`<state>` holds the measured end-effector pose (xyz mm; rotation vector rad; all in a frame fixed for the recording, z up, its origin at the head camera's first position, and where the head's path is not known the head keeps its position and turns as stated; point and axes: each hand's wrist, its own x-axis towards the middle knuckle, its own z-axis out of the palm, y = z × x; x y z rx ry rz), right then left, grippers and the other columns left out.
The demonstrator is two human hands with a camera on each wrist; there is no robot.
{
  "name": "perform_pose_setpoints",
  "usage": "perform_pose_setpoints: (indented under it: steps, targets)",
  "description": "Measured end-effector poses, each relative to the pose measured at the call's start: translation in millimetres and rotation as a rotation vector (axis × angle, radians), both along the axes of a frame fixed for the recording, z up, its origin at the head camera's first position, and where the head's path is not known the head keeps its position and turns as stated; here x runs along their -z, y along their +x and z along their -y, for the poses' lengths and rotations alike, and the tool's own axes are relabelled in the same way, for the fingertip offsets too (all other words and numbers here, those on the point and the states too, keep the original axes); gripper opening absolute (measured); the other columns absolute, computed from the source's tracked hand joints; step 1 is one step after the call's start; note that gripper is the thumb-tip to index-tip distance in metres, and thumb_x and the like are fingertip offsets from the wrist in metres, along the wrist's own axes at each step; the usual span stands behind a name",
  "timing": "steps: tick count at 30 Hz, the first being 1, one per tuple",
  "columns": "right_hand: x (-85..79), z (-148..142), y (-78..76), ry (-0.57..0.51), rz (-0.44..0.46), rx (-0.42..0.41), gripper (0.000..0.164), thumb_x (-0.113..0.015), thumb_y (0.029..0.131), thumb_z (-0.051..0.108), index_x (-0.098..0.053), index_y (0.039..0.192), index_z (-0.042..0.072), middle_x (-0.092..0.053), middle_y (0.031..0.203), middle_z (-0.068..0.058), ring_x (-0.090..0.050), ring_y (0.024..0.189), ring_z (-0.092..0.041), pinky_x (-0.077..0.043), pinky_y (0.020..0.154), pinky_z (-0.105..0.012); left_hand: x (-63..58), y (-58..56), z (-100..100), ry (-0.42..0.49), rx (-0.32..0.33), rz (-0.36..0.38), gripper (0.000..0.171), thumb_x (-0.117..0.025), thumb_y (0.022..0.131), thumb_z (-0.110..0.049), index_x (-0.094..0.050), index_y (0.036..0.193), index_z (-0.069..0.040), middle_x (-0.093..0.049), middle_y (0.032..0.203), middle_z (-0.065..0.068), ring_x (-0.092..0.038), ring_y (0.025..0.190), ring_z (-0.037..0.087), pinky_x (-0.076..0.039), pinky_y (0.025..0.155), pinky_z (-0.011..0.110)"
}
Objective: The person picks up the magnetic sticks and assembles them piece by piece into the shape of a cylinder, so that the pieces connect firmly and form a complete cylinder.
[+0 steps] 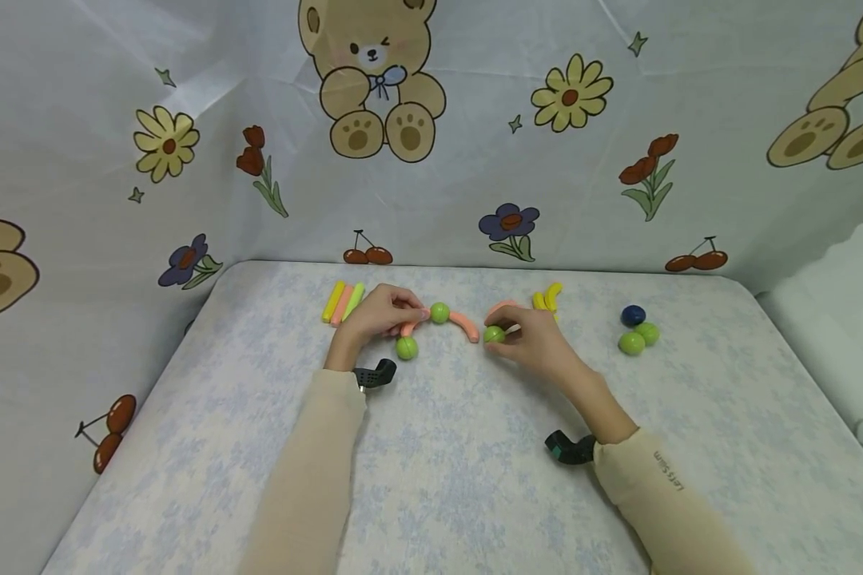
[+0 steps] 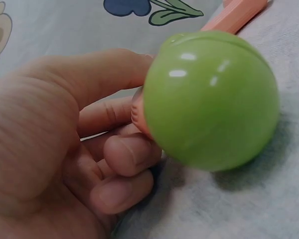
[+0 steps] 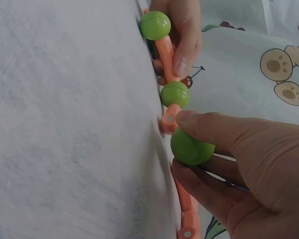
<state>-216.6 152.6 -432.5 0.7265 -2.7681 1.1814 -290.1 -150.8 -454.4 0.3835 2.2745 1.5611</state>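
Note:
My left hand pinches a curved pink toy rod between thumb and fingers. One end of that rod meets a green ball; the other meets a second green ball. From the second ball another curved pink rod reaches toward my right hand, and a small metal dot shows on its free end in the right wrist view. My right thumb and fingers grip a third green ball close to that end. Behind the right hand, more pink rod partly shows.
Yellow, pink and light green straight rods lie at the back left. Curved yellow rods lie behind the right hand. Farther right sit a dark blue ball and two green balls. A printed cloth hangs behind the table.

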Motion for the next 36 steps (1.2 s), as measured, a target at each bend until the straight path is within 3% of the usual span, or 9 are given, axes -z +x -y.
perform_pose_setpoints:
  steps: [8, 16, 26, 30, 36]
  targets:
    - [6.0, 9, 4.2, -0.011, 0.017, -0.035, 0.033, -0.091, 0.083, 0.007, -0.076, 0.113, 0.004, -0.062, 0.112, -0.008, -0.070, 0.105, -0.021, -0.061, 0.088, -0.034, -1.2, 0.5, -1, 0.018, 0.007, 0.013, 0.016, -0.079, 0.097, -0.023, -0.078, 0.100, -0.007, -0.061, 0.064, 0.002, -0.046, 0.050, 0.012, -0.036, 0.047, 0.024]
    - [8.4, 13, 4.6, -0.044, 0.003, -0.035, 0.037, -0.092, 0.081, 0.009, -0.075, 0.113, 0.002, -0.062, 0.114, -0.012, -0.071, 0.105, -0.023, -0.062, 0.088, -0.036, -0.6, 1.9, -1, 0.048, 0.036, 0.023, 0.018, -0.078, 0.098, -0.022, -0.077, 0.101, -0.004, -0.062, 0.064, 0.004, -0.048, 0.048, 0.013, -0.040, 0.046, 0.025]
    - [10.4, 14, 3.5, -0.046, -0.032, 0.003, 0.021, -0.081, 0.096, 0.020, -0.076, 0.110, 0.005, -0.067, 0.110, -0.009, -0.070, 0.097, -0.021, -0.062, 0.085, -0.037, 0.9, 1.8, -1, 0.108, 0.044, 0.053, 0.020, -0.079, 0.097, -0.020, -0.075, 0.102, -0.001, -0.067, 0.070, 0.009, -0.054, 0.049, 0.015, -0.048, 0.050, 0.027]
    - [8.4, 10, 1.6, -0.004, -0.080, 0.092, 0.019, -0.076, 0.099, 0.018, -0.076, 0.111, 0.004, -0.073, 0.107, -0.008, -0.071, 0.095, -0.021, -0.062, 0.083, -0.039, -0.7, 1.3, 0, 0.088, 0.043, 0.046, 0.020, -0.079, 0.097, -0.020, -0.074, 0.103, -0.002, -0.066, 0.071, 0.009, -0.052, 0.049, 0.016, -0.047, 0.049, 0.027]
    - [8.6, -2, 1.1, 0.129, -0.222, 0.356, 0.016, -0.073, 0.096, 0.004, -0.074, 0.109, -0.003, -0.072, 0.098, -0.016, -0.063, 0.086, -0.030, -0.053, 0.076, -0.045, -3.1, 2.2, 1, 0.037, 0.037, 0.022, 0.020, -0.078, 0.097, -0.017, -0.070, 0.109, -0.003, -0.063, 0.071, 0.009, -0.051, 0.047, 0.016, -0.046, 0.047, 0.027]
